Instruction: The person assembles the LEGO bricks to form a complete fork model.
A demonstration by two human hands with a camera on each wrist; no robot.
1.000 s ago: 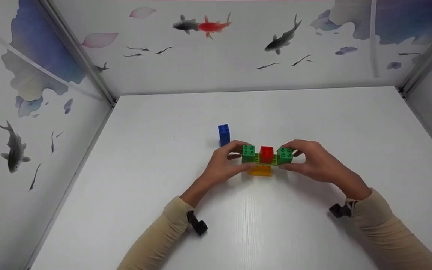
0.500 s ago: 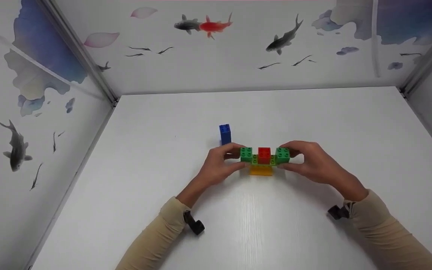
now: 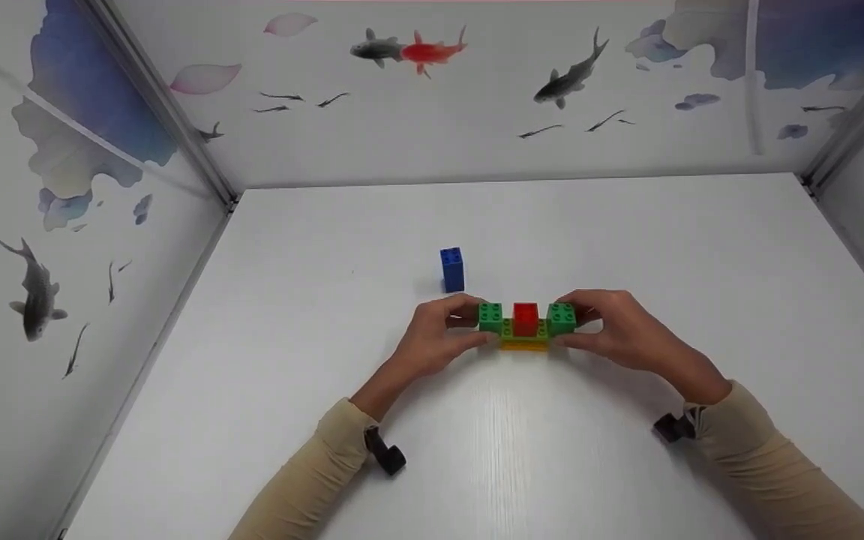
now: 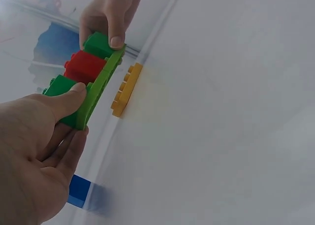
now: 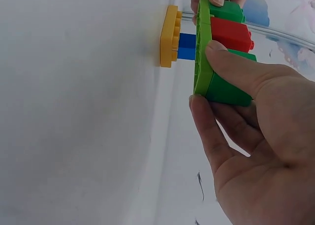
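Note:
Two green toy bricks (image 3: 490, 317) and a red brick (image 3: 526, 320) between them sit on a long lime-green plate brick (image 4: 101, 89). My left hand (image 3: 436, 337) pinches this assembly by its left end, thumb on the near side. At the right end my right hand (image 3: 619, 330) pinches it the same way. Under the plate lies a flat yellow brick (image 4: 126, 90) on the table, studs up. Both wrist views show a gap between plate and yellow brick. In the head view the plate covers most of the yellow brick.
A tall blue brick (image 3: 453, 271) stands upright on the white table (image 3: 312, 300), behind my left hand. White panels with painted fish (image 3: 432, 52) enclose the table at the back and sides.
Both hands have brought the brick assembly nearer to me and slightly left, so it hides more of the yellow brick. The blue brick, partly behind my left hand before, now shows whole.

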